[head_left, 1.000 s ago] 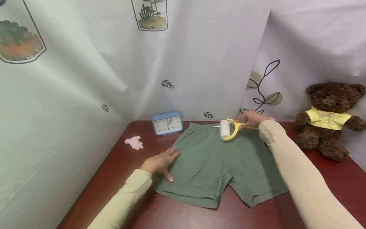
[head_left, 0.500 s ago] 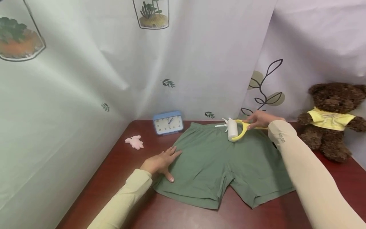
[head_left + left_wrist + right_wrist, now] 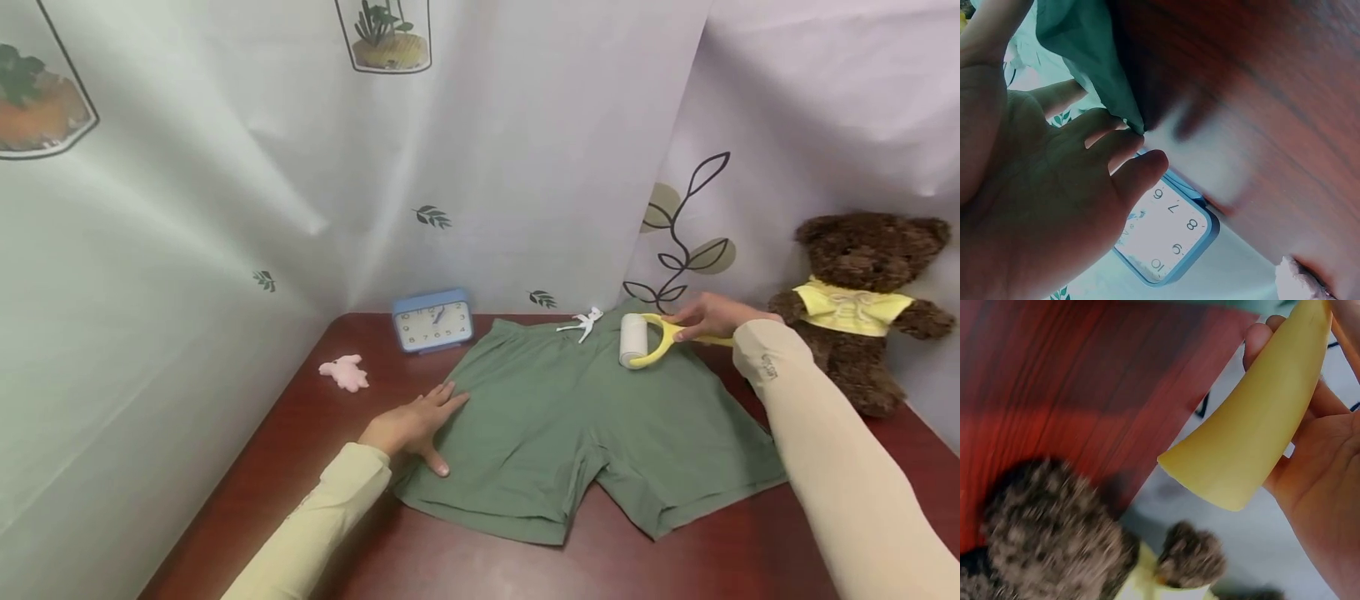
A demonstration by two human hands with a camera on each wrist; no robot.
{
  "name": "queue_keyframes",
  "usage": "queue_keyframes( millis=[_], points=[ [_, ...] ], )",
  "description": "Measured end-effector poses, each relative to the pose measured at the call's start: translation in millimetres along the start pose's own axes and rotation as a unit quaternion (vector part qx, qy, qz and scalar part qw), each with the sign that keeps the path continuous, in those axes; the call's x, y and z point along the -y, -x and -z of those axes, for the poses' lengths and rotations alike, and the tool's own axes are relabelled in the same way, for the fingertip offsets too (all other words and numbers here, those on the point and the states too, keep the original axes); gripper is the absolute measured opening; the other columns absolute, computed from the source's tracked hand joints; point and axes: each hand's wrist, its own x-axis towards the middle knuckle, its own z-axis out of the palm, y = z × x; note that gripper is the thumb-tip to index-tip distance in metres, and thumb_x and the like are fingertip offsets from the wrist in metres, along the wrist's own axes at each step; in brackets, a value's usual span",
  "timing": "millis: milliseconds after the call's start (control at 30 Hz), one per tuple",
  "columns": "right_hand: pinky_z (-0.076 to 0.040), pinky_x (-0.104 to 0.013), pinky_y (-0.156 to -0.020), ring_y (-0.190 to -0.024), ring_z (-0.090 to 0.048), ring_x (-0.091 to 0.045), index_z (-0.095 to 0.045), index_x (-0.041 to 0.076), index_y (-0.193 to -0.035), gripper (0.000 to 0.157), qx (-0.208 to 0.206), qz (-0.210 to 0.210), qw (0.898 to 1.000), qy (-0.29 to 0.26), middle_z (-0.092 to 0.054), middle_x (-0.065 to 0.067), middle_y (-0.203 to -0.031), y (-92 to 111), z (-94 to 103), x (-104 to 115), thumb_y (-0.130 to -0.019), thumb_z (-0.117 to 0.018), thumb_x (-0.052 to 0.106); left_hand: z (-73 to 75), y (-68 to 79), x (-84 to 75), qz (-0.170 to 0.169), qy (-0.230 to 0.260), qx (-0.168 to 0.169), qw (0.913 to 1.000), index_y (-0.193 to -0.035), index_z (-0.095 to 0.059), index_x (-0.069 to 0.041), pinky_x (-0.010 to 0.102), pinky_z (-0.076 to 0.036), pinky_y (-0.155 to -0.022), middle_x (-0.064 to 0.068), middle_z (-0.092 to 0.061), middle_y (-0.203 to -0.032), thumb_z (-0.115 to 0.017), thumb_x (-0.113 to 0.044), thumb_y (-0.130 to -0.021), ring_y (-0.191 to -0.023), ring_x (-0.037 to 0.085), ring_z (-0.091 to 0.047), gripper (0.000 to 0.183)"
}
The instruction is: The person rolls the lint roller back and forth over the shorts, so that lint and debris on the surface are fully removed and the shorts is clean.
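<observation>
Green shorts (image 3: 517, 417) lie spread on the dark red table, their waistband toward the back wall. My right hand (image 3: 708, 317) grips the yellow handle of a lint roller (image 3: 633, 340), whose white roll rests on the shorts near the waistband, right of the white drawstring (image 3: 585, 322). Close up in the right wrist view, the handle's yellow end (image 3: 1254, 419) juts out from the fingers. With fingers spread, my left hand (image 3: 412, 425) rests on the left edge of the shorts. In the left wrist view the shorts' edge (image 3: 1085, 50) hangs by the left hand (image 3: 1054, 169).
A blue alarm clock (image 3: 433, 322) stands at the back left, with a small pink toy (image 3: 345, 372) in front of it. A brown teddy bear (image 3: 855, 333) in a yellow top sits at the right, partly behind the right sleeve. White printed fabric walls enclose the table.
My right hand has moved the lint roller rightward along the waistband, uncovering the white drawstring. The left hand stays in place on the shorts. The head view has shifted slightly.
</observation>
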Motion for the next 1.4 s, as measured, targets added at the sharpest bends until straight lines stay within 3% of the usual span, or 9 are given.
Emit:
queue_keyframes(
  millis=[200, 400, 600, 800, 900, 1067, 1167, 1267, 1400],
  points=[
    [-0.058, -0.039, -0.08, -0.096, -0.069, -0.024, -0.065, -0.003, -0.127, 0.057, -0.001, -0.015, 1.0, -0.008, -0.069, -0.029, -0.12, 6, 3.7, -10, -0.085, -0.079, 0.032, 1.7, 2.6, 4.3, 0.003, -0.002, -0.003, 1.0, -0.161, -0.02, -0.011, 0.055, -0.025, -0.125, 0.019, -0.01, -0.17, -0.093, -0.039, -0.065, -0.158, 0.036, -0.011, 0.123],
    [-0.058, -0.047, -0.085, -0.102, -0.07, -0.034, -0.065, -0.004, -0.127, 0.06, 0.005, -0.017, 1.0, 0.007, -0.068, -0.03, -0.121, 15, 8.4, -13, -0.083, -0.08, 0.034, 0.3, 0.3, 2.7, -0.002, 0.002, 0.001, 1.0, -0.161, -0.019, -0.013, 0.054, -0.023, -0.126, 0.017, -0.009, -0.17, -0.092, -0.039, -0.066, -0.159, 0.034, -0.009, 0.123],
    [-0.055, -0.057, -0.09, -0.111, -0.064, -0.048, -0.063, -0.006, -0.127, 0.065, 0.019, -0.054, 0.998, 0.03, -0.062, -0.035, -0.126, 35, 17.4, -18, -0.083, -0.079, 0.038, -1.0, -0.7, 1.6, -0.006, 0.003, 0.001, 1.0, -0.161, -0.021, -0.012, 0.053, -0.02, -0.127, 0.017, -0.009, -0.17, -0.093, -0.039, -0.065, -0.159, 0.034, -0.009, 0.123],
    [-0.05, -0.032, -0.071, -0.084, -0.058, -0.022, -0.063, -0.009, -0.126, 0.065, 0.025, -0.09, 0.995, 0.047, -0.067, -0.035, -0.118, 58, 28.0, -23, -0.084, -0.078, 0.038, 0.8, 0.1, 4.2, -0.009, 0.009, 0.001, 0.9999, -0.161, -0.02, -0.011, 0.055, -0.019, -0.127, 0.019, -0.008, -0.17, -0.093, -0.037, -0.065, -0.159, 0.036, -0.009, 0.123],
    [-0.046, -0.028, -0.066, -0.077, -0.054, -0.018, -0.064, -0.009, -0.125, 0.06, 0.024, -0.082, 0.994, 0.063, -0.071, -0.03, -0.111, 66, 30.5, -22, -0.086, -0.076, 0.036, 0.4, -0.6, 4.2, -0.016, 0.011, 0.001, 0.9998, -0.161, -0.02, -0.009, 0.055, -0.018, -0.127, 0.02, -0.009, -0.17, -0.093, -0.037, -0.066, -0.158, 0.037, -0.009, 0.123],
    [-0.048, -0.032, -0.062, -0.074, -0.057, -0.019, -0.067, -0.002, -0.126, 0.057, -0.002, -0.068, 0.993, 0.093, -0.075, -0.02, -0.104, 67, 30.1, -7, -0.088, -0.075, 0.04, -1.5, -1.4, 3.6, -0.023, 0.01, 0.003, 0.9997, -0.161, -0.02, -0.009, 0.055, -0.019, -0.127, 0.02, -0.009, -0.17, -0.093, -0.038, -0.066, -0.158, 0.037, -0.009, 0.123],
    [-0.056, -0.045, -0.073, -0.09, -0.069, -0.033, -0.07, 0.005, -0.126, 0.056, -0.043, -0.06, 0.993, 0.093, -0.075, -0.021, -0.112, 67, 27.6, 7, -0.088, -0.074, 0.045, -3.0, -2.1, 3.8, -0.022, 0.007, 0.006, 0.9997, -0.161, -0.02, -0.011, 0.054, -0.018, -0.128, 0.019, -0.009, -0.17, -0.092, -0.038, -0.066, -0.159, 0.036, -0.009, 0.123],
    [-0.055, -0.055, -0.085, -0.108, -0.068, -0.041, -0.072, 0.009, -0.124, 0.05, -0.089, -0.024, 0.991, 0.095, -0.072, -0.023, -0.12, 60, 23.2, 28, -0.088, -0.074, 0.044, -2.4, -2.1, 3.5, -0.024, 0.009, 0.004, 0.9997, -0.161, -0.02, -0.009, 0.054, -0.018, -0.128, 0.02, -0.009, -0.169, -0.092, -0.037, -0.066, -0.158, 0.037, -0.008, 0.122],
    [-0.055, -0.045, -0.077, -0.094, -0.07, -0.031, -0.072, 0.011, -0.126, 0.044, -0.12, 0.028, 0.99, 0.064, -0.075, -0.018, -0.114, 35, 3.6, 71, -0.089, -0.076, 0.035, 0.2, 0.1, 3.4, -0.013, 0.018, -0.003, 0.9997, -0.161, -0.021, -0.011, 0.054, -0.019, -0.127, 0.019, -0.009, -0.17, -0.093, -0.035, -0.066, -0.158, 0.037, -0.008, 0.122]
  ],
)
